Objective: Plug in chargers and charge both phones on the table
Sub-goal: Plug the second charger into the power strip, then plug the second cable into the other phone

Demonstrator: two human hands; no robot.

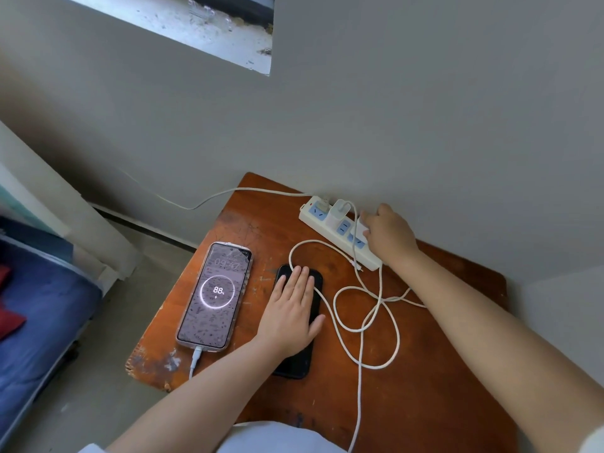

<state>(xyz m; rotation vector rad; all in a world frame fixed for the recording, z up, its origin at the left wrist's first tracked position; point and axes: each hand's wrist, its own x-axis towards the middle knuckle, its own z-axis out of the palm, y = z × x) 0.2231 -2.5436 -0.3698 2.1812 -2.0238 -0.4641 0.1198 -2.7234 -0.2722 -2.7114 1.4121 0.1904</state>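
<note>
A phone in a clear case [214,297] lies on the wooden table [425,371], its screen lit and showing 88%, with a white cable in its bottom port. To its right lies a black phone [295,359], dark, with my left hand [292,313] flat on top of it, fingers spread. A white power strip [330,227] sits by the wall with one white charger [340,212] plugged in. My right hand [389,235] grips a second white charger at the strip. A long white cable [361,328] loops loosely across the table.
The strip's own cord [228,194] runs left along the wall. A bed with blue bedding [39,322] stands at the left. The grey wall rises directly behind the table. A window sill is at top.
</note>
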